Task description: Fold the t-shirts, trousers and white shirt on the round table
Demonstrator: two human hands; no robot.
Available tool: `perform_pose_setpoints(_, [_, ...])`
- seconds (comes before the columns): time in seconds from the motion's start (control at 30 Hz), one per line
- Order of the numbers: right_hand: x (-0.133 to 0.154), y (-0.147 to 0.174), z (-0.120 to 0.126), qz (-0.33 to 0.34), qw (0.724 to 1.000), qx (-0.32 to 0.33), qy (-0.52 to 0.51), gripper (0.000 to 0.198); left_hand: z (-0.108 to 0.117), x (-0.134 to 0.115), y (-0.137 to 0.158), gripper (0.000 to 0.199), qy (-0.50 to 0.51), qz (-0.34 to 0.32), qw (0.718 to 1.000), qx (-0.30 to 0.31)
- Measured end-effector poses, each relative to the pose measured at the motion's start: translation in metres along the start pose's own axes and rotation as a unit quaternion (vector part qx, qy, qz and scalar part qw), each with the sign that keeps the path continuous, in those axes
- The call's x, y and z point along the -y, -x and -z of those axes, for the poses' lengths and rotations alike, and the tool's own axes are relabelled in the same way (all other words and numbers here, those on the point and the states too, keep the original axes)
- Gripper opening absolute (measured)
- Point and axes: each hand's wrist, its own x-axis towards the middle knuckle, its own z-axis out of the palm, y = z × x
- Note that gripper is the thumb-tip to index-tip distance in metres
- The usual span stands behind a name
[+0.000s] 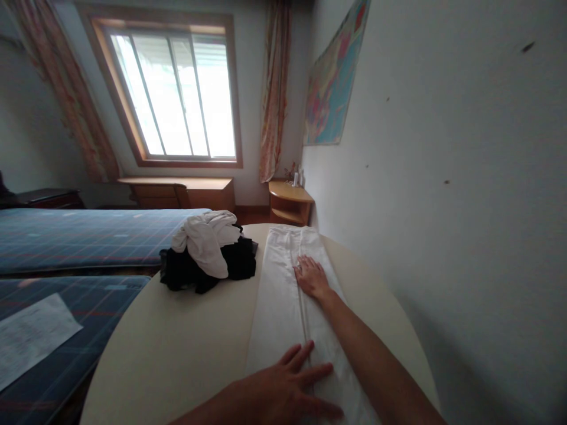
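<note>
A pair of white trousers, folded lengthwise into a long strip, lies flat on the round cream table. What looks like its waistband is at the far end, and a seam or fold line runs down the middle. My right hand rests palm down on the upper part, fingers stretched out. Closer to me, my left hand is over the lower part with its fingers spread. Neither hand grips anything. The near end of the trousers runs out of the picture below.
Left of the trousers, a heap of black clothes with a white cloth on top sits on the table. Two plaid mattresses are at the left, a paper sheet on the nearer one. A white wall stands close on the right.
</note>
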Motion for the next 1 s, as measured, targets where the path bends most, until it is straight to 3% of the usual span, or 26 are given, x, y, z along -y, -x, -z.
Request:
perform_pose_setpoints(0.1, [0.001,0.015,0.001,0.002,1.0,0.025,0.009,0.057,0.004,-0.002,0.003,0.038,0.044,0.0,0.999,-0.027])
perform_pose_setpoints(0.2, [-0.001,0.028,0.006,0.021,0.999,0.048,0.01,0.056,0.01,0.006,0.006,0.048,0.031,0.086,0.99,-0.106])
perform_pose_setpoints(0.27, [-0.006,0.034,0.011,0.028,0.998,0.054,0.006,0.056,0.011,0.016,0.007,0.056,-0.018,0.152,0.98,-0.127])
perform_pose_setpoints(0.4, [-0.016,0.042,0.017,0.015,0.997,0.067,0.021,0.063,0.009,0.026,0.005,0.074,-0.067,0.187,0.977,-0.077])
perform_pose_setpoints(0.57, [-0.014,0.045,0.021,0.012,0.996,0.08,0.033,0.068,0.014,0.016,0.007,0.066,-0.062,0.152,0.985,-0.047])
perform_pose_setpoints(0.7, [-0.001,0.038,0.028,-0.004,0.998,0.052,0.024,0.06,0.017,0.024,0.007,0.044,-0.068,0.156,0.981,-0.094])
perform_pose_setpoints(0.87, [0.016,0.014,0.028,-0.006,0.999,0.038,0.001,0.055,0.012,0.05,0.005,0.057,-0.115,0.226,0.955,-0.152])
perform_pose_setpoints(1.0, [0.023,-0.019,0.017,0.012,0.998,0.053,-0.014,0.055,0.009,0.055,0.007,0.061,-0.089,0.268,0.95,-0.135])
